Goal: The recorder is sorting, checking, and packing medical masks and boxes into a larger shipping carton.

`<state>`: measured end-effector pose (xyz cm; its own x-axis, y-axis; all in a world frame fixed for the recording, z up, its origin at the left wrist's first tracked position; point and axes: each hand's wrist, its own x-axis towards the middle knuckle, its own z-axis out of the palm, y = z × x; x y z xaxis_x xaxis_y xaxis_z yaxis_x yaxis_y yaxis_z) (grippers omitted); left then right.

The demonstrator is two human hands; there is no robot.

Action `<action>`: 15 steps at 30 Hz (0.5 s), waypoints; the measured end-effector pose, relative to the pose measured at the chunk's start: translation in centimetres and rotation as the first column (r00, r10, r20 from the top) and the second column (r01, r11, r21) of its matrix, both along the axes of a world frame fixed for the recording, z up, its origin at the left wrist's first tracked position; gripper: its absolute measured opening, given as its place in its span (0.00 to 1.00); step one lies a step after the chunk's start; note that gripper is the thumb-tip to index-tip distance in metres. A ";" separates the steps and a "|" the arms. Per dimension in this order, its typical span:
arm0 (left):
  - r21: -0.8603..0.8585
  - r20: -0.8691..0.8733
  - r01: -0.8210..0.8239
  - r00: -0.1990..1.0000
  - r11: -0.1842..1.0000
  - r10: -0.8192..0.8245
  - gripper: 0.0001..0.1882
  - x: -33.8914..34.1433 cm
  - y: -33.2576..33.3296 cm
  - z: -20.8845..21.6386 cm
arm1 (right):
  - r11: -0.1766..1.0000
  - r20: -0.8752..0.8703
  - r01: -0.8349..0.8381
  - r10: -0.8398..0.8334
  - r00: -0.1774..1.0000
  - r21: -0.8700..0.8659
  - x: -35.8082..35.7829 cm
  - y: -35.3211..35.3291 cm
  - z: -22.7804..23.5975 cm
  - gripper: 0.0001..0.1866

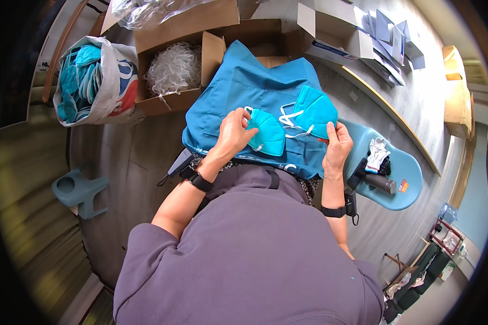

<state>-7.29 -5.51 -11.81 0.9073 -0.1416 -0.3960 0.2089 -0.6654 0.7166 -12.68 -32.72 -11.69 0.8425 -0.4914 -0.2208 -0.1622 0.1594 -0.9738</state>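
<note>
In my left hand [235, 131] is the left edge of a turquoise folded face mask [268, 135], its white ear loop by my fingers. My right hand [337, 142] pinches the lower right corner of a second turquoise face mask [313, 111]. White elastic loops [294, 120] trail from that mask's left side, close to the first mask. Both masks are over a blue cloth [222, 86] spread in front of me across my lap. A black band circles each of my wrists.
A white bag [122, 81] full of turquoise masks stands at the far left, beside a cardboard box [206, 59] holding white elastic loops [173, 67]. To the right, a blue stool [406, 168] carries white gloves [377, 154] and a dark bottle [380, 183]. An opened carton [331, 38] lies beyond.
</note>
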 end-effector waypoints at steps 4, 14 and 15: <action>0.115 0.068 0.034 0.997 0.993 -0.042 0.20 -0.7 -0.2 0.3 | 1.000 -0.007 -0.005 0.005 1.000 0.015 0.1 0.4 0.5 0.08; -0.552 -0.030 0.066 0.995 0.832 -0.099 0.27 2.7 -5.5 5.2 | 0.996 0.111 0.000 -0.010 0.994 0.090 1.7 2.7 4.6 0.07; -0.704 -0.222 -0.103 0.972 0.703 -0.080 0.30 2.8 -6.0 5.1 | 0.997 0.132 0.016 -0.026 0.991 0.076 1.8 2.6 5.0 0.07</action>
